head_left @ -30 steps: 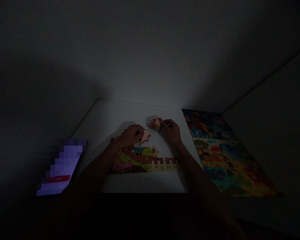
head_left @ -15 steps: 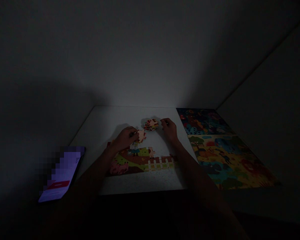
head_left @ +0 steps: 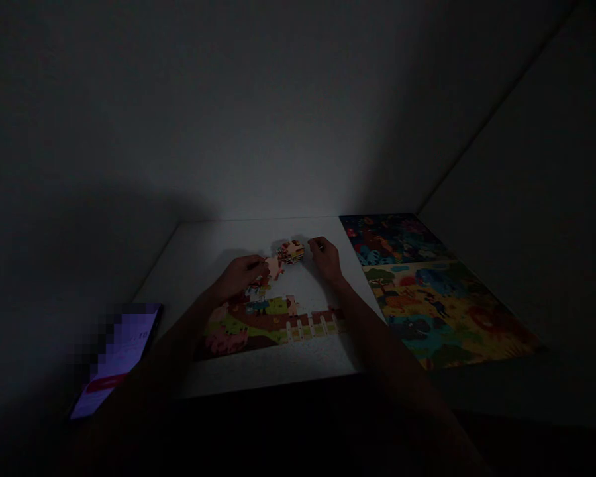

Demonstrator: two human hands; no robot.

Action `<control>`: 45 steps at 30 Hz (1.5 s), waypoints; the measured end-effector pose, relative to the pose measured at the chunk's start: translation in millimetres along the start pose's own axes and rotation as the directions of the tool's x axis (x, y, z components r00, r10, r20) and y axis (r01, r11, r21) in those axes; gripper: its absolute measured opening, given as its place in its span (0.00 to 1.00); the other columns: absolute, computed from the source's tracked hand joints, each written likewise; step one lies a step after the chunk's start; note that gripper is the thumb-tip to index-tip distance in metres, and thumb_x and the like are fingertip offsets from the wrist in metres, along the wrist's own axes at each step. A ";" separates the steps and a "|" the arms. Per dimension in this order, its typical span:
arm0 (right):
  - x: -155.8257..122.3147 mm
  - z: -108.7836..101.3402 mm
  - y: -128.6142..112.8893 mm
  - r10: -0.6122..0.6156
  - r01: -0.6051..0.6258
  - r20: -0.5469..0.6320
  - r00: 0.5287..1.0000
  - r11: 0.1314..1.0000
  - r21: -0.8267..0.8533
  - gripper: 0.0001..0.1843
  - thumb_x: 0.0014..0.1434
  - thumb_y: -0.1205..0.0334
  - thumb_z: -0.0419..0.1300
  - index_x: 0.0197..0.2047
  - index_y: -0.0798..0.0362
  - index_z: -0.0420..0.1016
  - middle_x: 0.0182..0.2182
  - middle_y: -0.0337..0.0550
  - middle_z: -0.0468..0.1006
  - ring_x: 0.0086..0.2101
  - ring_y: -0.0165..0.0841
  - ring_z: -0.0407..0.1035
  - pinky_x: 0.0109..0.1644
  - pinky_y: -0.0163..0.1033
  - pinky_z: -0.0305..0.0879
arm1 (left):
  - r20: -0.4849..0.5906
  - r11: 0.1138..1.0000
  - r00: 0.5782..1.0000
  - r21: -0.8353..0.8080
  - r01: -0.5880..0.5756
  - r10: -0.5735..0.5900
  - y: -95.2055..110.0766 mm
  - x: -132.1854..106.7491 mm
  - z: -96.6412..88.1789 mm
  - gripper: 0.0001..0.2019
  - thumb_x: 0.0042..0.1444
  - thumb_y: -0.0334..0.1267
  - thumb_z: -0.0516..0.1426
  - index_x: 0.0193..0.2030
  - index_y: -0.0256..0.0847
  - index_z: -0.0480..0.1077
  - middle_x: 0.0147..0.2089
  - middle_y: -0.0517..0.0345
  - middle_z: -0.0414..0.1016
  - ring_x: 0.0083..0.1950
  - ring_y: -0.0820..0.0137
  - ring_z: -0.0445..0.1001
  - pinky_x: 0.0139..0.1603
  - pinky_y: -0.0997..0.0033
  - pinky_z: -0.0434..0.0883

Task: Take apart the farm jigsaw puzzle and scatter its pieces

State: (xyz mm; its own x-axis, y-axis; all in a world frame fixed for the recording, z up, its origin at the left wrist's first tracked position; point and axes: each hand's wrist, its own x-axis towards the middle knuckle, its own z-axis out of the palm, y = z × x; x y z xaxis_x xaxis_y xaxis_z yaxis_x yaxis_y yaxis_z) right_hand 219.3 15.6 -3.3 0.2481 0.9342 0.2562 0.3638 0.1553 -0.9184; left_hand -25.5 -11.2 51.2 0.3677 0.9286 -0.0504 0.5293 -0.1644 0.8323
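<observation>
A pink jigsaw puzzle piece [head_left: 273, 267] is pinched between the fingers of my left hand [head_left: 243, 273], above the partly joined puzzle [head_left: 228, 339]. That puzzle shows pink pigs, green ground and a white fence. Just beyond the held piece lies a small heap of loose puzzle pieces [head_left: 292, 250]. On the heap's right side is my right hand [head_left: 326, 257], its fingers curled together and apart from the heap. Whether anything small sits in those fingers is too dark to make out.
Two joined picture puzzles lie to the right, a dark blue one [head_left: 392, 242] behind a yellow animal scene [head_left: 447, 311]. A lit phone [head_left: 124, 351] is at the left by the white table [head_left: 298, 371]. A wall [head_left: 278, 132] rises behind.
The view has shifted slightly, so the table appears a little further left. My left hand still holds the pink piece. My right hand remains beside the heap.
</observation>
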 end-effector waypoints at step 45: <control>-3.6 -11.2 3.4 -0.016 0.039 0.148 0.989 0.988 -0.152 0.14 0.58 0.52 0.54 0.31 0.52 0.73 0.27 0.38 0.75 0.30 0.32 0.66 0.38 0.37 0.60 | -0.298 0.758 0.948 0.643 0.109 0.116 -66.5 -48.9 -10.8 0.20 0.61 0.47 0.52 0.56 0.43 0.69 0.62 0.47 0.71 0.64 0.55 0.68 0.64 0.52 0.65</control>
State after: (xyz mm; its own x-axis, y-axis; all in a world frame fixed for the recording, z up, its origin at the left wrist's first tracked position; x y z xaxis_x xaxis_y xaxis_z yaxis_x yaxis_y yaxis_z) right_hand 229.7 9.1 -4.1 0.1069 0.9687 0.2240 0.5051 0.1411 -0.8514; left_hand -86.9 -42.1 4.2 0.1819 0.9600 0.2130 0.9331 -0.2369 0.2706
